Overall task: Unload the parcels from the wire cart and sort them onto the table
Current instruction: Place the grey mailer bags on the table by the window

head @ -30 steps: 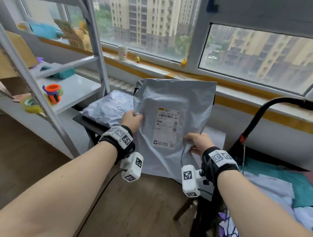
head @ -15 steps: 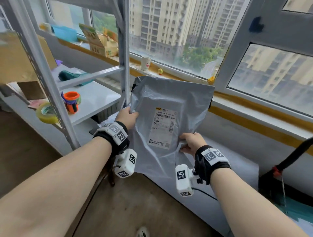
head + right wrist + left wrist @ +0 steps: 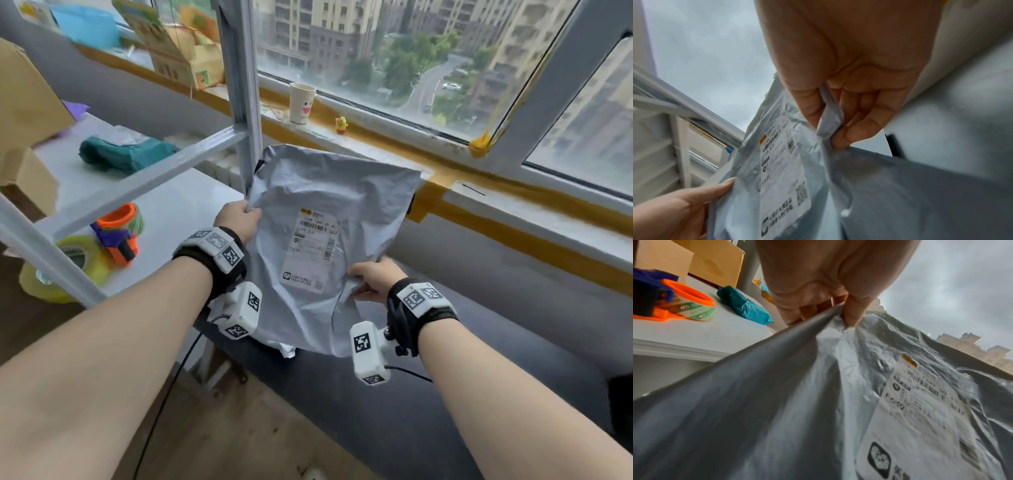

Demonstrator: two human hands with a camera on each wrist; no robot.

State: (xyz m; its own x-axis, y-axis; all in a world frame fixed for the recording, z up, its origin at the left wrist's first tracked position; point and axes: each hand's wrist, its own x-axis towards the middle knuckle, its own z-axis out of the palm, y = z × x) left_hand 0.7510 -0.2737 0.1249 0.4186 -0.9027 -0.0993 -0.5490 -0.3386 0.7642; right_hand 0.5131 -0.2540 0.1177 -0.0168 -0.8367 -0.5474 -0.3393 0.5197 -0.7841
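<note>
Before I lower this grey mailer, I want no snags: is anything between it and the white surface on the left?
Yes. The grey mailer, gripped by left hand and right hand, hangs beside the rack's upright post; its crossbar spans above the white surface.

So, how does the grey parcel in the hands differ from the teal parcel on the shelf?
The grey parcel is large, flat and spread out; the teal parcel is smaller and bunched up. The grey parcel is held in the air, its edges pinched by the left hand and the right hand; the teal parcel lies untouched on the white shelf. A white shipping label shows on the grey parcel, none on the teal parcel. Both are soft plastic mailer bags.
</note>
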